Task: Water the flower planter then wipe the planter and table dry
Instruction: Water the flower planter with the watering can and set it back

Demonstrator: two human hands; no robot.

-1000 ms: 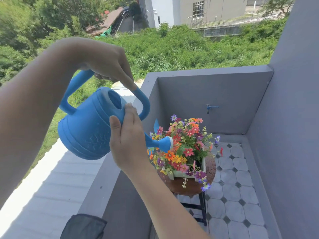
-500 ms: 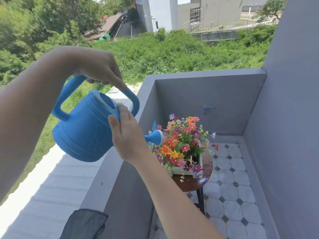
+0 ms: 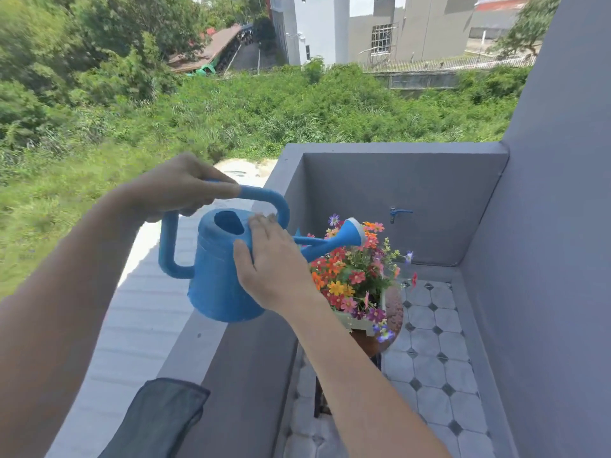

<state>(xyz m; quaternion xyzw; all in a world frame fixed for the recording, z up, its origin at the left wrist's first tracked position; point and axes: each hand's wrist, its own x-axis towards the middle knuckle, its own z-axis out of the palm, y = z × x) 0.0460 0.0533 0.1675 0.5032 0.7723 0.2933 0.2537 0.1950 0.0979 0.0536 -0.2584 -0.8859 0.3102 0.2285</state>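
A blue watering can (image 3: pixel 215 276) hangs nearly upright above the balcony ledge, its spout rose (image 3: pixel 353 234) raised over the flowers. My left hand (image 3: pixel 178 190) is shut on the can's top handle. My right hand (image 3: pixel 274 269) lies flat against the can's side with fingers together, steadying it. Below and to the right, a pale planter (image 3: pixel 360 322) full of orange, red and purple flowers (image 3: pixel 350 272) stands on a small round brown table (image 3: pixel 393 309). The table top looks wet.
A dark grey cloth (image 3: pixel 158 418) lies on the grey ledge (image 3: pixel 198 342) at bottom left. Grey walls enclose the tiled balcony floor (image 3: pixel 429 358). A blue tap (image 3: pixel 398 213) sticks out of the far wall.
The can has swung from tilted forward and pouring back to nearly level, its spout lifted off the flowers. Both hands came lower and toward the ledge with it.
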